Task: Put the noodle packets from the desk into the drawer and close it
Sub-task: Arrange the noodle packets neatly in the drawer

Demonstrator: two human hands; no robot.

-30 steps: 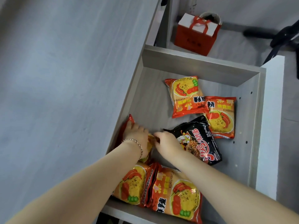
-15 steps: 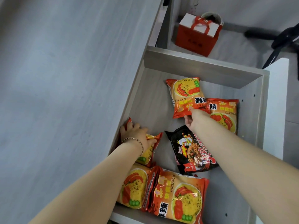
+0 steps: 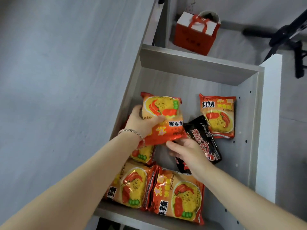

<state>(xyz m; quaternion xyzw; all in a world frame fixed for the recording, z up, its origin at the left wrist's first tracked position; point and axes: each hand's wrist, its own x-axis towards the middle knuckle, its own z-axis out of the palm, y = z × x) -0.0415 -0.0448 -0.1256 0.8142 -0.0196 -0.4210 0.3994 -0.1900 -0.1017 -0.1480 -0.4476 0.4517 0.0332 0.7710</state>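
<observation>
Both hands' grips hold one orange noodle packet point(image 3: 162, 118) above the drawer point(image 3: 196, 63).

The drawer point(image 3: 196, 63) is open, with noodle packets inside. The left hand point(image 3: 141, 121) holds an orange packet point(image 3: 163, 118) up above the drawer floor. The right hand point(image 3: 184, 151) touches its bottom corner from the 5 o'clock side. A black packet point(image 3: 204, 140) lies under that hand. Another orange packet point(image 3: 218, 116) lies at 3 o'clock. Two big packets point(image 3: 176, 195) lie at 6 o'clock.
</observation>
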